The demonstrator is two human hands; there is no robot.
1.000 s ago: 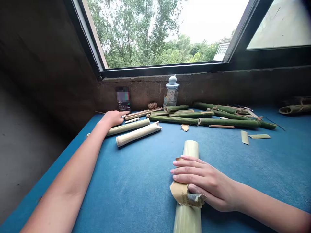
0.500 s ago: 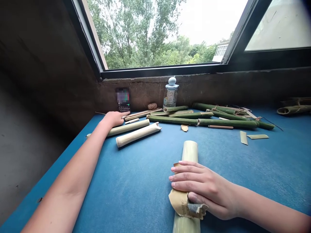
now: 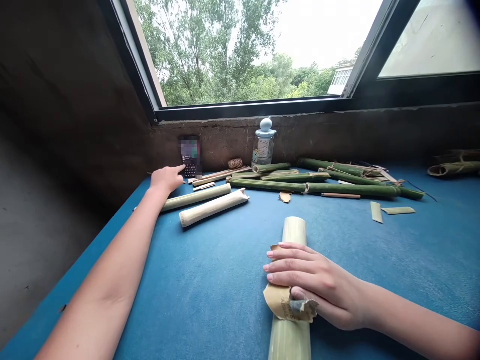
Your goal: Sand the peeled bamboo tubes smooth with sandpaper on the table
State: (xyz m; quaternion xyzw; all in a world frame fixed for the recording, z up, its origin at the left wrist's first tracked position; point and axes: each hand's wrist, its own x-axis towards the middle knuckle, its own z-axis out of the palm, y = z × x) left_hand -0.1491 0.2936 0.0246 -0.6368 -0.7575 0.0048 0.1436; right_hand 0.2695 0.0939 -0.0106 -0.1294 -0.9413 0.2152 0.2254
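At the back left my left hand (image 3: pixel 167 181) stretches its index finger to the screen of a phone (image 3: pixel 190 152) propped against the wall. It holds nothing; its index finger stands apart from the other fingers. In front of me, my right hand (image 3: pixel 315 282) lies wrapped over a sheet of sandpaper (image 3: pixel 281 301) that is bent around a pale bamboo tube (image 3: pixel 294 231). The sandpaper's torn edge sticks out below the thumb, with printing on its tan back. The tube lies lengthwise on the table, its near end cut off by the frame.
Two peeled bamboo pieces (image 3: pixel 213 207) lie on the blue table (image 3: pixel 195 280) near my left forearm. Behind are green bamboo stalks (image 3: pixel 352 191), a ball of twine (image 3: pixel 235 163) and a lidded jar (image 3: pixel 264 145). Flat bamboo strips (image 3: pixel 398 211) lie to the right, under the window.
My left hand has lifted slightly and drawn left, its index finger now at the phone's keyboard. My right hand and the sandpaper have slid a little forward along the tube.
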